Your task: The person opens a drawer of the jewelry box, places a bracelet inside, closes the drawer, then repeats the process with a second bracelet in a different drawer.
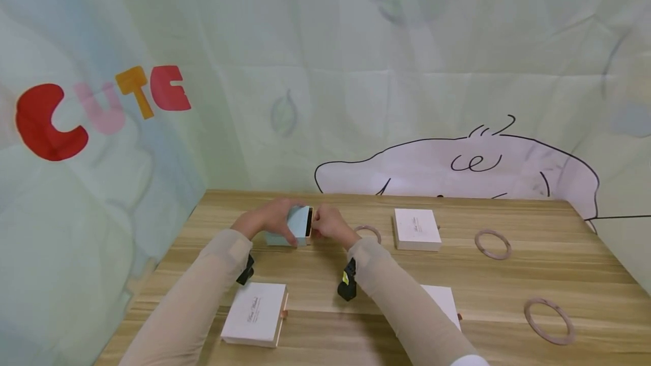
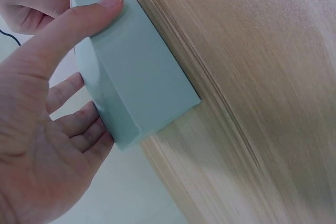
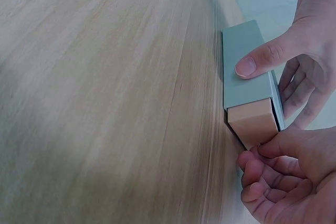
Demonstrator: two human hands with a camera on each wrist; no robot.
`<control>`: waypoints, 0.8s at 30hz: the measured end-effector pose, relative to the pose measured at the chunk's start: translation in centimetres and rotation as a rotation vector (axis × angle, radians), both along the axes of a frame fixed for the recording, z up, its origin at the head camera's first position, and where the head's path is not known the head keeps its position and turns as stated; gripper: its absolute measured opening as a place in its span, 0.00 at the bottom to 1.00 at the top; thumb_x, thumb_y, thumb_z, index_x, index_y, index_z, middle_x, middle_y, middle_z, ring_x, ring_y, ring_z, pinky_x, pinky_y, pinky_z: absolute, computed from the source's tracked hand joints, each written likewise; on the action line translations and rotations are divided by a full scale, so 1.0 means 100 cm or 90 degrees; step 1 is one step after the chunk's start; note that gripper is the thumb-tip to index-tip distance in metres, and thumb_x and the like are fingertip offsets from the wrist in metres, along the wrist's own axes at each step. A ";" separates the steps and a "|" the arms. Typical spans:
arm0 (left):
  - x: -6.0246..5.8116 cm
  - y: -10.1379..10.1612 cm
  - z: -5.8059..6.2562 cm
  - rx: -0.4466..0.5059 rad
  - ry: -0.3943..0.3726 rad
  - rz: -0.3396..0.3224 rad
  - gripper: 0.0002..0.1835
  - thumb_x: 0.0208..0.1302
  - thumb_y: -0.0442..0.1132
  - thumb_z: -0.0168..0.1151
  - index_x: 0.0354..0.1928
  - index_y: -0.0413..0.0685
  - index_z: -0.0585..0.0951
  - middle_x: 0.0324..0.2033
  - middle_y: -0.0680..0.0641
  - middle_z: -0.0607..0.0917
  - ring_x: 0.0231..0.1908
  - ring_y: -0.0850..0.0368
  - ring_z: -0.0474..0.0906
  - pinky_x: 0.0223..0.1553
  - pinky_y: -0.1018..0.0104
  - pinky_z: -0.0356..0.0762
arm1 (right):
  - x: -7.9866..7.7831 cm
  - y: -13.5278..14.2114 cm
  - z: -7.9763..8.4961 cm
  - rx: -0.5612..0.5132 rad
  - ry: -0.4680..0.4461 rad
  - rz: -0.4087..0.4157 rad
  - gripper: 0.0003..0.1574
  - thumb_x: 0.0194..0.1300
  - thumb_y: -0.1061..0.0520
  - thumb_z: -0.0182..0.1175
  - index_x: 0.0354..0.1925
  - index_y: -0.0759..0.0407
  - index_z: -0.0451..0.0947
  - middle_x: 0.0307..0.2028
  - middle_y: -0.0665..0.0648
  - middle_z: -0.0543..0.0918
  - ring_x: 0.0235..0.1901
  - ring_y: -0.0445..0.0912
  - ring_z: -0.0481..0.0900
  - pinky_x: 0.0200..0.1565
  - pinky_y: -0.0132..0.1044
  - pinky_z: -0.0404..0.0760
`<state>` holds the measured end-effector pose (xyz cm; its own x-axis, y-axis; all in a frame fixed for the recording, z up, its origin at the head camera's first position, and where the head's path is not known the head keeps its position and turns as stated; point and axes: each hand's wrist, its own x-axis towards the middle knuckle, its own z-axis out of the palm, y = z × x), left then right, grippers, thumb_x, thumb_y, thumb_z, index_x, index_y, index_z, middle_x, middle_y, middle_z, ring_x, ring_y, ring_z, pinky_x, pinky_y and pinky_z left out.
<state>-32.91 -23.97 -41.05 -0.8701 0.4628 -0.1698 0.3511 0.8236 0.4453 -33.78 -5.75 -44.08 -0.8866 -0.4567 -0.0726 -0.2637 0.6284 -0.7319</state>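
Observation:
A pale blue drawer box (image 1: pixel 296 222) lies near the back of the table, left of centre. My left hand (image 1: pixel 272 219) grips its sleeve, thumb on the near side and fingers over the far side, as the left wrist view shows with the thumb flat on the blue sleeve (image 2: pixel 134 61). The box's peach-coloured inner drawer (image 3: pixel 253 120) sticks out a little at the right end. At that end my right hand (image 1: pixel 331 223) pinches the drawer's edge between thumb and forefinger; whatever lies between the fingertips is hidden. A pinkish bangle (image 1: pixel 375 229) lies just right of this hand, partly covered.
White drawer boxes with small tabs stand at front left (image 1: pixel 256 314), at the back (image 1: pixel 417 229) and, partly under my right forearm, at front (image 1: pixel 443 301). Two more bangles, one farther back (image 1: pixel 493 244) and one nearer (image 1: pixel 549 321), lie on the right. A printed curtain (image 1: pixel 325 83) hangs behind the table.

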 end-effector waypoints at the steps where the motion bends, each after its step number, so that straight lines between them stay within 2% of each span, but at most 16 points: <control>1: 0.000 0.000 0.000 -0.001 -0.002 0.003 0.47 0.39 0.41 0.86 0.64 0.37 0.73 0.51 0.43 0.79 0.46 0.49 0.73 0.50 0.53 0.73 | 0.000 0.000 0.000 0.002 0.000 0.001 0.15 0.65 0.70 0.58 0.21 0.69 0.79 0.15 0.55 0.76 0.15 0.40 0.69 0.19 0.28 0.67; 12: 0.002 0.001 0.005 0.008 -0.005 -0.009 0.48 0.40 0.39 0.85 0.65 0.34 0.71 0.52 0.40 0.78 0.47 0.46 0.73 0.50 0.52 0.73 | -0.002 0.004 0.001 0.026 0.011 0.013 0.15 0.66 0.69 0.57 0.22 0.70 0.82 0.12 0.51 0.73 0.13 0.40 0.67 0.19 0.28 0.65; 24: 0.002 0.001 0.004 0.007 -0.005 -0.011 0.48 0.40 0.40 0.85 0.65 0.34 0.71 0.52 0.41 0.78 0.47 0.47 0.73 0.49 0.53 0.74 | -0.003 0.006 0.000 0.033 0.022 0.019 0.15 0.67 0.69 0.57 0.23 0.71 0.83 0.11 0.49 0.71 0.12 0.39 0.66 0.20 0.28 0.65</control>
